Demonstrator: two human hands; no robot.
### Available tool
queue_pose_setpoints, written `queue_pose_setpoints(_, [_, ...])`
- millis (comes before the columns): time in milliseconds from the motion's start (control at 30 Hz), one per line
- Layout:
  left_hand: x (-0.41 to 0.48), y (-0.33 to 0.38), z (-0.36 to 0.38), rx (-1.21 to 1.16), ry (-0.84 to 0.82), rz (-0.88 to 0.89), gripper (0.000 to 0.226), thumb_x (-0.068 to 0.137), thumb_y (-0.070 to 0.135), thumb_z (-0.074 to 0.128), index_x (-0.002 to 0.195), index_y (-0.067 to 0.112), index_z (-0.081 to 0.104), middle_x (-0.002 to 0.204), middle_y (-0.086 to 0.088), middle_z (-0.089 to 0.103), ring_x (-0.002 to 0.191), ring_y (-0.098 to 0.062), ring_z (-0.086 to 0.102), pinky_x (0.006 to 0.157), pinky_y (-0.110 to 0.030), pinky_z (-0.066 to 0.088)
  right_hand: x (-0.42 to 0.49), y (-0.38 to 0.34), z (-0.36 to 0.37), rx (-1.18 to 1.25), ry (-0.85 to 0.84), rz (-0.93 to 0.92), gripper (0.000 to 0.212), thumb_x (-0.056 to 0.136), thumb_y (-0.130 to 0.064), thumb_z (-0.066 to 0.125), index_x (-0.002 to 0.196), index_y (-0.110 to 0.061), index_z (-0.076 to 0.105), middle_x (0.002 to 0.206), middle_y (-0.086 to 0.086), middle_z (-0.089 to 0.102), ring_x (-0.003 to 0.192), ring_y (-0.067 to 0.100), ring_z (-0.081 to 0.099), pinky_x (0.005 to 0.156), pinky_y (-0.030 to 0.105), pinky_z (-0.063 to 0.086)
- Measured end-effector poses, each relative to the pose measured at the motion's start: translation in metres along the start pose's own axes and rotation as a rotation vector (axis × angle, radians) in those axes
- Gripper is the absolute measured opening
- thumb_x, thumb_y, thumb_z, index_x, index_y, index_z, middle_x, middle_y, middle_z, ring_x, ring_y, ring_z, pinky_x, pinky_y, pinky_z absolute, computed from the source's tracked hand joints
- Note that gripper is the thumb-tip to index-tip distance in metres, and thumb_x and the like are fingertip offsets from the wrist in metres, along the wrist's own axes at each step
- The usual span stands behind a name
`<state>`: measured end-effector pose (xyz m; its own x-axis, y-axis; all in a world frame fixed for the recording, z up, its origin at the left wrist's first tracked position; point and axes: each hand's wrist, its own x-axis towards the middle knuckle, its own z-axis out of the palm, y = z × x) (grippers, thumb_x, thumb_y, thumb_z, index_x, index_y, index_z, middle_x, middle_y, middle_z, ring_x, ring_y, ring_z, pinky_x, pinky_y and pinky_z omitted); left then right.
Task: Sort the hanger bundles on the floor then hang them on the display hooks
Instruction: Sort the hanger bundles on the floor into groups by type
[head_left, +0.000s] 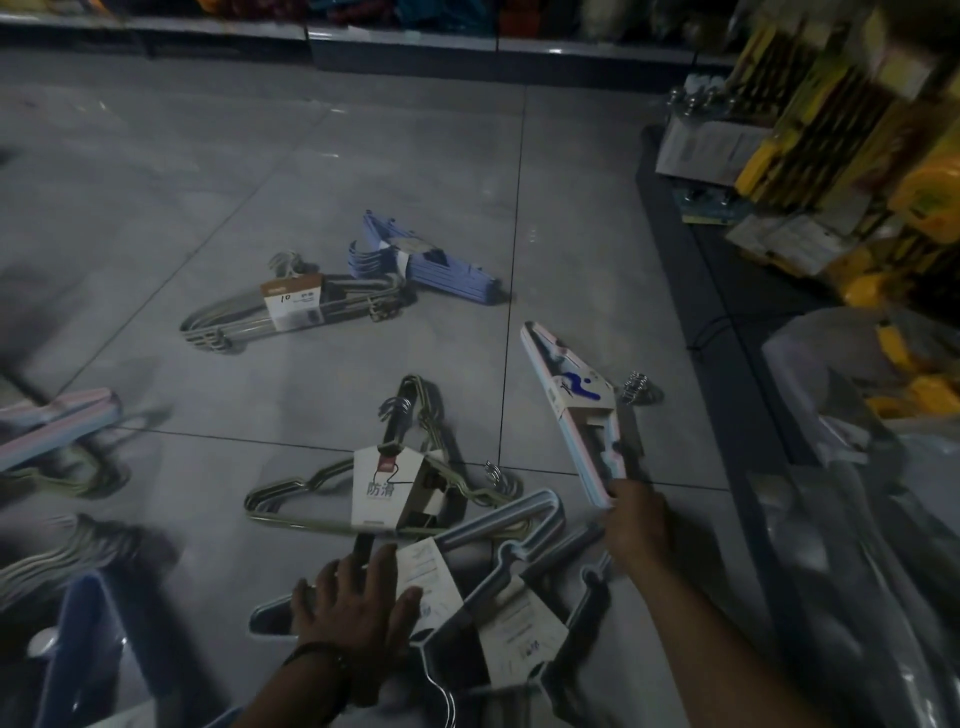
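hanger bundles all over the tiled floor (156, 182) of a dim shop aisle, so this looks like mid-sort to me. right hand (636, 525) has its fingers closed round the lower tip of the pink and blue bundle (576, 405), which sticks up and away from it at a slant, probably being carried off to a pile of its own kind. left hand (358, 608) lies flat, fingers spread, pressing on the dark bundle with white edging (524, 566) near the bottom, i'd guess to pin it down or pick it next. just beyond is the wire bundle with the white card (384, 488), partly overlapping the dark one. farther out sit a grey-green bundle (291, 306) and a purple bundle (426, 265), touching at one end. more lie blurred at the left edge. can't make out any display hooks, so hanging looks a way off.
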<state>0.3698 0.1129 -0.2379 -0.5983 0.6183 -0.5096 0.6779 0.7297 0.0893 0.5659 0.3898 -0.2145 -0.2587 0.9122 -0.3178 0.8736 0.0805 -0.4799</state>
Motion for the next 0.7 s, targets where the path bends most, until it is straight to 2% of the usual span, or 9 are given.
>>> queue_pose_setpoints(33, [0.000,-0.001,0.001,0.013,-0.004,-0.001,0.086,0.082,0.080,0.000,0.159,0.041,0.001,0.165,-0.004,0.020,0.152,-0.032,0.019,0.122,-0.061,0.013,0.001,0.001,-0.002,-0.010,-0.029,-0.007,0.038,0.098,0.000,0.057,0.132,-0.012,0.069,0.128,0.017,0.069,0.105,0.030,0.065,0.079,0.024,0.046])
queue_pose_setpoints(133, [-0.003,0.000,0.002,0.022,0.008,-0.001,0.090,0.077,0.082,-0.002,0.157,0.043,0.006,0.160,-0.002,0.028,0.146,-0.030,0.029,0.119,-0.060,0.019,0.002,0.008,-0.006,-0.030,-0.129,-0.036,0.037,0.102,-0.010,0.051,0.132,-0.021,0.070,0.133,0.013,0.068,0.113,0.032,0.066,0.084,0.026,0.049])
queue_pose_setpoints(233, [-0.001,-0.002,-0.013,0.037,-0.009,0.055,0.093,0.070,0.092,0.001,0.144,0.042,0.026,0.147,0.003,0.045,0.130,-0.027,0.046,0.109,-0.054,0.034,-0.001,0.009,-0.007,0.026,-0.210,-0.037,0.037,0.104,-0.013,0.050,0.135,-0.019,0.069,0.138,0.015,0.065,0.119,0.034,0.064,0.089,0.026,0.047])
queue_pose_setpoints(300, [0.006,-0.004,-0.030,0.020,-0.063,0.062,0.086,0.070,0.100,0.014,0.129,0.042,0.039,0.137,0.006,0.056,0.121,-0.024,0.052,0.104,-0.048,0.038,-0.008,0.007,-0.008,0.099,-0.157,-0.002,0.037,0.101,-0.010,0.054,0.135,-0.018,0.067,0.136,0.013,0.067,0.115,0.032,0.066,0.091,0.031,0.053])
queue_pose_setpoints(367, [0.010,0.000,-0.047,-0.014,-0.138,0.049,0.071,0.076,0.094,0.037,0.124,0.042,0.046,0.130,0.006,0.061,0.117,-0.023,0.054,0.104,-0.047,0.038,-0.019,0.004,-0.010,0.182,-0.015,0.013,0.035,0.100,-0.009,0.059,0.133,-0.018,0.066,0.130,0.010,0.070,0.110,0.028,0.068,0.089,0.037,0.059])
queue_pose_setpoints(467, [0.012,0.007,-0.064,-0.076,-0.217,0.038,0.067,0.072,0.087,0.058,0.116,0.036,0.059,0.119,0.006,0.066,0.112,-0.021,0.060,0.108,-0.048,0.041,-0.038,-0.004,-0.015,0.265,0.105,-0.051,0.026,0.098,-0.008,0.064,0.123,-0.015,0.069,0.124,0.008,0.072,0.108,0.024,0.069,0.082,0.027,0.053])
queue_pose_setpoints(567, [0.017,0.005,-0.072,-0.299,-0.256,0.026,0.080,0.048,0.091,0.066,0.103,0.032,0.069,0.101,0.009,0.074,0.094,-0.012,0.070,0.089,-0.039,0.060,-0.051,-0.013,-0.019,0.319,0.100,-0.087,0.012,0.099,-0.011,0.063,0.105,-0.021,0.068,0.121,0.005,0.073,0.101,0.018,0.068,0.066,0.009,0.044])
queue_pose_setpoints(633, [0.018,0.002,-0.074,-0.377,-0.250,0.061,0.078,0.053,0.090,0.069,0.105,0.032,0.069,0.099,0.009,0.074,0.090,-0.011,0.070,0.081,-0.033,0.062,-0.058,-0.019,-0.022,0.355,0.104,-0.093,0.011,0.100,-0.013,0.064,0.105,-0.021,0.068,0.124,0.004,0.071,0.107,0.020,0.068,0.053,-0.001,0.035])
queue_pose_setpoints(700, [0.012,0.003,-0.080,-0.390,-0.212,0.100,0.074,0.059,0.091,0.063,0.103,0.032,0.069,0.097,0.008,0.073,0.087,-0.011,0.070,0.075,-0.030,0.061,-0.064,-0.020,-0.025,0.409,0.117,-0.106,0.011,0.099,-0.014,0.065,0.108,-0.018,0.070,0.121,0.004,0.070,0.105,0.019,0.067,0.050,-0.001,0.037])
